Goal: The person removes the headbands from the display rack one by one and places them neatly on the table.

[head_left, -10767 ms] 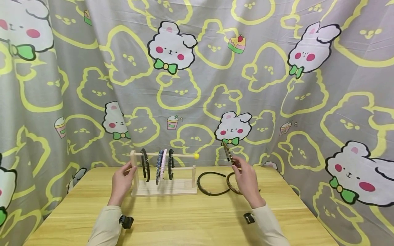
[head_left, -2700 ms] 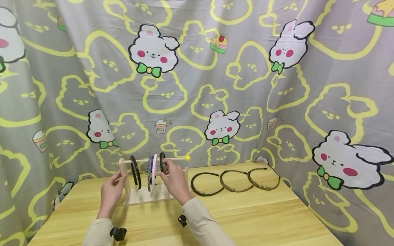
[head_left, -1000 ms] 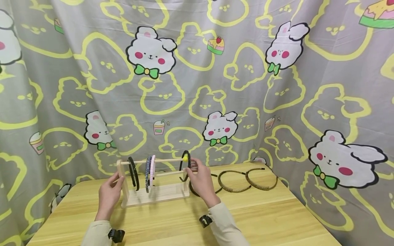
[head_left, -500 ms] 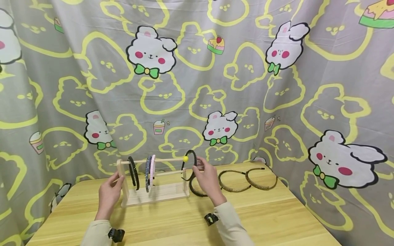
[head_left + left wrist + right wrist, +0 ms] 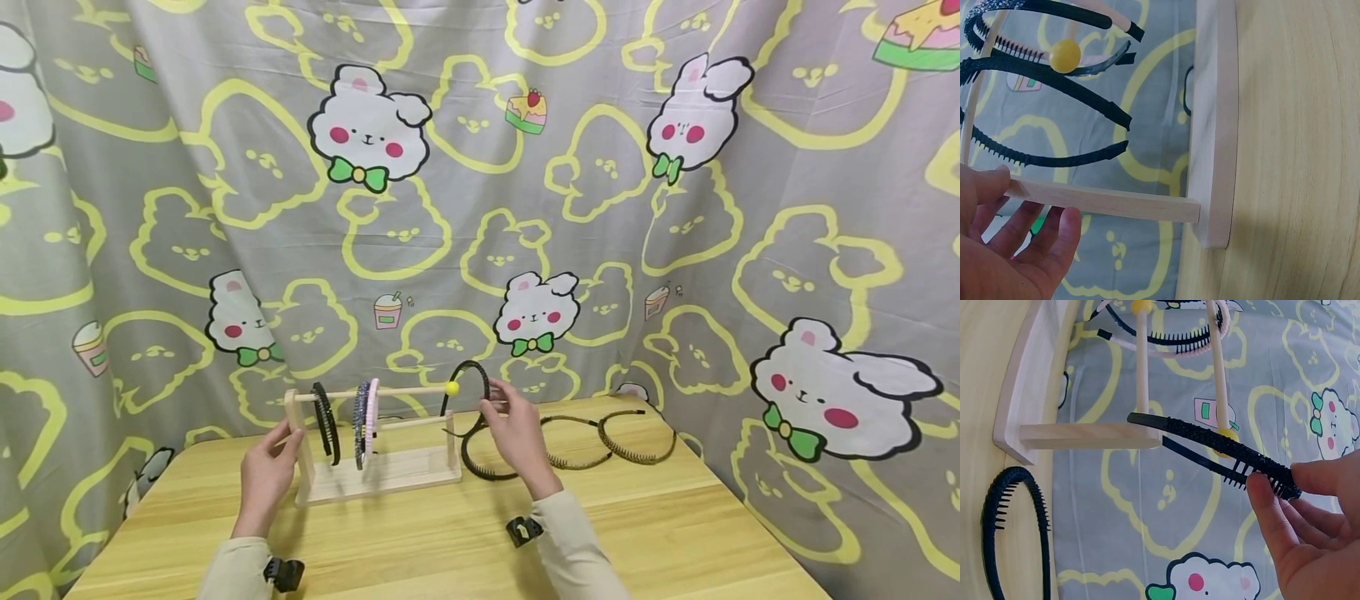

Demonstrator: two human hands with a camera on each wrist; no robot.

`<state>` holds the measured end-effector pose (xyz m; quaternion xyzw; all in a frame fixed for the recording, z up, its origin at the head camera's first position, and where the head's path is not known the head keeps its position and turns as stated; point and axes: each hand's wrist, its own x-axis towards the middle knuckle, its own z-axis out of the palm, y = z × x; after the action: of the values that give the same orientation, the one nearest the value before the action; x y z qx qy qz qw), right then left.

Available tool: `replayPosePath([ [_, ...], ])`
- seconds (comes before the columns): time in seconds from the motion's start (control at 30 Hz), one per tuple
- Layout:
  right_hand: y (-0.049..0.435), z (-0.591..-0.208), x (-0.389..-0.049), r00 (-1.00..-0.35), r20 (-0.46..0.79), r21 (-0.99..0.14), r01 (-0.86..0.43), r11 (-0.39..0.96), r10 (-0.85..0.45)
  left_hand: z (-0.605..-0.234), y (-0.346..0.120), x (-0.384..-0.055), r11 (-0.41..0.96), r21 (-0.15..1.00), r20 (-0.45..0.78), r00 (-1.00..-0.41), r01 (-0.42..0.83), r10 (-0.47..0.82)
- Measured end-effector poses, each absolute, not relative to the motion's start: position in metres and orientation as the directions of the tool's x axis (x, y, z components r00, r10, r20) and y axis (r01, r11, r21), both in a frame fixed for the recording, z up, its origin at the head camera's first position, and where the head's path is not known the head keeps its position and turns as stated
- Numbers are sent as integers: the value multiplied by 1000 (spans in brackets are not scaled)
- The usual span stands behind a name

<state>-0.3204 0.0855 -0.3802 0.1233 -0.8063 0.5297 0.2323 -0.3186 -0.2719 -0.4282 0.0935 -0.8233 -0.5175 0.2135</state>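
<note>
Right fingers (image 5: 1272, 519) pinch a hairband (image 5: 1200, 432), its loop upright beside the yellow knob (image 5: 452, 388); left fingers (image 5: 1063, 234) hold the rack (image 5: 1116, 203).

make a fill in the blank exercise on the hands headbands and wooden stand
1. The right hand pinches a curved toothed headband coloured ____.
2. The left hand grips a pale wooden stand; its upper rod ends in a round ball coloured ____.
3. Right of the stand, ____ curved headbands lie on the light wooden table.
Missing words: black; yellow; three.

The held headband (image 5: 1229, 446) is black — the curtain (image 5: 457, 208) grey, yellow-outlined.
</note>
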Motion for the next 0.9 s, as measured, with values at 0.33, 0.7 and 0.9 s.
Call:
replayPosePath([
  [0.33,97,-373,-320,-847,530,-811,-487,324,53,-428,-272,-318,446,892,257,-894,73,-368],
  [0.7,117,-360,-309,-835,544,-788,-478,389,76,-427,-271,-317,452,889,267,-890,78,-370],
  [0.9,137,-365,-303,-819,572,-721,-480,499,40,-427,-272,-317,440,895,253,-898,76,-360],
])
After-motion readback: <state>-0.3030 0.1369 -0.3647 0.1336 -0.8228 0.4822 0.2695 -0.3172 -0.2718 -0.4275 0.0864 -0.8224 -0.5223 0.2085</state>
